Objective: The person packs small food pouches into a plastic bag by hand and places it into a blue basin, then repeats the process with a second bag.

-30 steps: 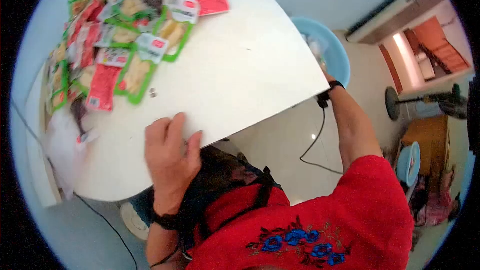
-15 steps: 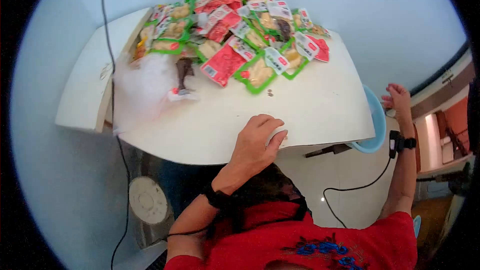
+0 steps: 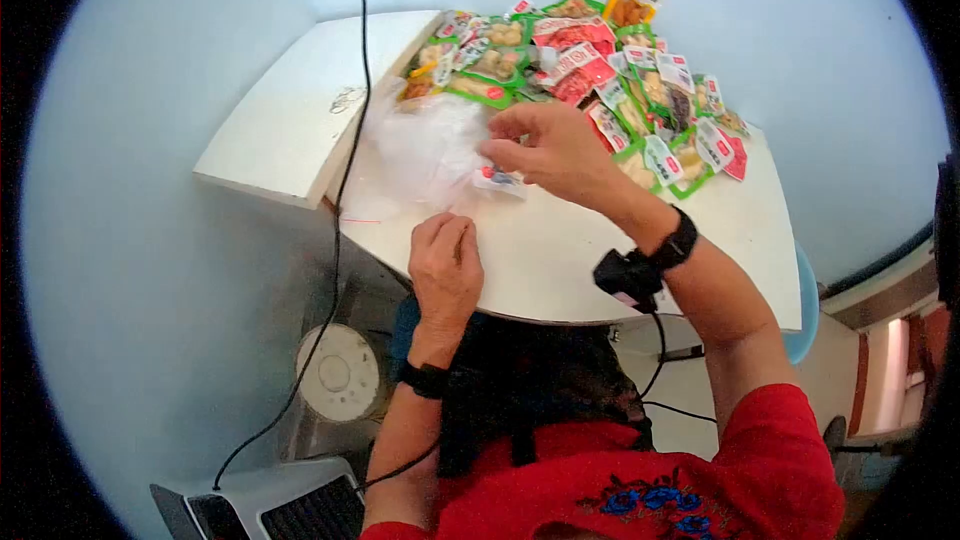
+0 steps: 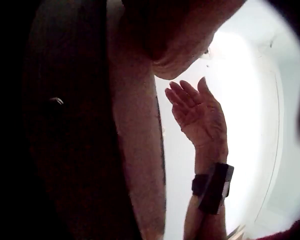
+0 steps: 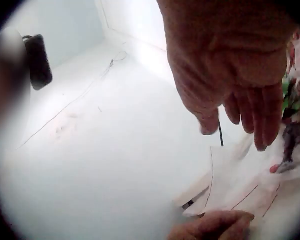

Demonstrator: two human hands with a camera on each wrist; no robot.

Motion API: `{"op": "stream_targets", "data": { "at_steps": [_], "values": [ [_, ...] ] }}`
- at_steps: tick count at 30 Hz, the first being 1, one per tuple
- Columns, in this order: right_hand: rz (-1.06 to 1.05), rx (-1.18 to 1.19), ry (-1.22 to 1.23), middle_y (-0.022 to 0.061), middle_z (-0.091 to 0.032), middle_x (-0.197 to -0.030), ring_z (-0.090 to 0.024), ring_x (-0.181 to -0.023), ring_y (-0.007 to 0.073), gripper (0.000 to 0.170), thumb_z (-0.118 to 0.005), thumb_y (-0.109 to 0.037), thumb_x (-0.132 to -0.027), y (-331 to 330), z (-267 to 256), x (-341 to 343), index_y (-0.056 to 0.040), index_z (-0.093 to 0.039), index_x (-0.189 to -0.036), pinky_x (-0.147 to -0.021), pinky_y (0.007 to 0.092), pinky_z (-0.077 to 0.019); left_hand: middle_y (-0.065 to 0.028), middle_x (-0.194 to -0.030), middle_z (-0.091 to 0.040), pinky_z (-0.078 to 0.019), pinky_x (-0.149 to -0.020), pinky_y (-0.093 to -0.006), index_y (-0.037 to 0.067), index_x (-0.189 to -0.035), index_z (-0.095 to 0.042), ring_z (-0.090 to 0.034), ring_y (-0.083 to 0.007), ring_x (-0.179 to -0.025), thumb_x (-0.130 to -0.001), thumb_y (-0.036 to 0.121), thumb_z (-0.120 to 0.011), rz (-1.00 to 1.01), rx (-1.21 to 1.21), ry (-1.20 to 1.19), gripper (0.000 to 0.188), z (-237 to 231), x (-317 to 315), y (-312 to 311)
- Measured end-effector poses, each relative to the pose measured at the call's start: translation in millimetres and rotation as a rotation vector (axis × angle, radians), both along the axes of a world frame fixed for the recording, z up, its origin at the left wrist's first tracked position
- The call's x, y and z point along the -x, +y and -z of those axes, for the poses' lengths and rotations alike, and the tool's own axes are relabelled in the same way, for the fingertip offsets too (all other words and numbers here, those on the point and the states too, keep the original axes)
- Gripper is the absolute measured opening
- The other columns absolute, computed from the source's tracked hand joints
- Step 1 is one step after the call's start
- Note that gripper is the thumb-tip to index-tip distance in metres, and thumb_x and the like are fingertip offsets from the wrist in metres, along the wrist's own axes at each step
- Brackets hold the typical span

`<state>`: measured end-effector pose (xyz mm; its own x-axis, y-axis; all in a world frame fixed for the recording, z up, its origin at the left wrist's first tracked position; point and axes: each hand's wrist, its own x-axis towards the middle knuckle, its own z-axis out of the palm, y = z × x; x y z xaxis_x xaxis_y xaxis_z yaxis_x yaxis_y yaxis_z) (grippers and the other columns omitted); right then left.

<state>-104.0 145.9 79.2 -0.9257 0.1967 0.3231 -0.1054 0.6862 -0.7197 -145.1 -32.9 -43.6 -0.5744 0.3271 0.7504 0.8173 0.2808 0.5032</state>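
A crumpled, clear-white plastic bag [image 3: 425,145] lies on the left part of the white table [image 3: 560,260]. At the bag's near edge, my left hand [image 3: 447,265] has its fingers bent and pinches the film; in the right wrist view the same hand [image 5: 215,227] shows at the bottom, right against the bag's hem. My right hand [image 3: 560,150] hovers above the bag's right side with relaxed fingers, nothing in them. The left wrist view shows its palm [image 4: 202,120], fingers extended. Behind it is a pile of sealed food packets [image 3: 580,65], several green-edged and several red.
A raised white board [image 3: 280,105] stands at the table's left. A black cable [image 3: 345,190] hangs down in front of it. Below the table is a round white stool [image 3: 338,372]. A blue basin [image 3: 805,310] shows past the right edge.
My right hand has come from over the blue basin to the plastic bag. The left hand has shifted left along the table's front edge to the bag. The head view has turned left.
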Motion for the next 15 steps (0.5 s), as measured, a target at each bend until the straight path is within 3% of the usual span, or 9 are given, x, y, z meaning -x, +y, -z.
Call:
{"op": "stream_targets", "data": {
  "at_steps": [3,4,5,7,8,12,15],
  "values": [
    [0.048,0.081,-0.307,0.0042,-0.062,-0.063,-0.059,-0.055,0.0114,0.048,-0.073,-0.045,-0.081,-23,-1,32,0.0027,-0.069,-0.078,-0.050,0.0241,-0.0484,-0.0168,-0.095,-0.061,-0.0497,-0.079,-0.0418,-0.001,-0.092,-0.066,-0.059,-0.0357,-0.092,-0.079,-0.003,-0.066,-0.016,-0.031,-0.015,0.013,-2,-4,4],
    [0.047,-0.018,-0.354,0.0041,-0.060,-0.057,-0.061,-0.055,0.0124,0.052,-0.072,-0.048,-0.079,-28,1,41,0.0028,-0.068,-0.070,-0.050,0.0254,-0.0479,-0.0167,-0.094,-0.061,-0.0499,-0.079,-0.0417,-0.001,-0.092,-0.066,-0.059,-0.0358,-0.091,-0.079,-0.003,-0.066,-0.031,-0.027,-0.016,0.013,-4,-5,5],
    [0.044,-0.071,-0.206,0.0042,-0.060,-0.056,-0.061,-0.054,0.0128,0.050,-0.072,-0.045,-0.080,-31,9,48,0.0033,-0.068,-0.069,-0.050,0.0260,-0.0478,-0.0166,-0.093,-0.061,-0.0501,-0.079,-0.0416,-0.001,-0.091,-0.066,-0.059,-0.0359,-0.091,-0.079,-0.003,-0.066,-0.044,-0.021,-0.015,0.013,-4,-7,5],
    [0.045,-0.169,0.085,0.0043,-0.059,-0.054,-0.061,-0.052,0.0135,0.046,-0.072,-0.040,-0.081,-32,40,62,0.0042,-0.067,-0.067,-0.049,0.0272,-0.0476,-0.0189,-0.109,-0.057,-0.0455,-0.089,-0.0463,0.000,-0.102,-0.063,-0.053,-0.0394,-0.104,-0.078,-0.004,-0.066,-0.066,0.005,-0.065,0.025,-5,-10,2],
    [0.075,-0.222,0.313,0.0053,-0.060,-0.054,-0.062,-0.051,0.0125,0.037,-0.070,-0.029,-0.083,-26,62,78,0.0048,-0.068,-0.069,-0.049,0.0283,-0.0475,-0.0200,-0.117,-0.054,-0.0435,-0.094,-0.0476,0.001,-0.107,-0.062,-0.050,-0.0411,-0.111,-0.078,-0.004,-0.066,-0.106,0.014,-0.069,0.030,-7,-11,1],
    [0.117,0.280,-0.028,0.0049,-0.064,-0.061,-0.062,-0.056,0.0102,0.028,-0.067,-0.022,-0.087,-20,27,57,0.0025,-0.071,-0.075,-0.046,0.0267,-0.0466,-0.0240,-0.145,-0.036,-0.0321,-0.109,-0.0516,0.004,-0.128,-0.054,-0.031,-0.0479,-0.135,-0.078,-0.004,-0.065,-0.151,0.062,-0.087,0.052,-24,-15,2],
    [0.103,0.491,0.027,0.0049,-0.067,-0.069,-0.063,-0.058,0.0111,0.026,-0.065,-0.022,-0.090,-3,30,54,0.0024,-0.071,-0.081,-0.048,0.0259,-0.0490,-0.0256,-0.151,-0.028,-0.0287,-0.113,-0.0511,0.005,-0.134,-0.051,-0.023,-0.0484,-0.140,-0.079,-0.002,-0.065,-0.119,0.328,0.010,0.058,-26,-11,5]
  ]
}}
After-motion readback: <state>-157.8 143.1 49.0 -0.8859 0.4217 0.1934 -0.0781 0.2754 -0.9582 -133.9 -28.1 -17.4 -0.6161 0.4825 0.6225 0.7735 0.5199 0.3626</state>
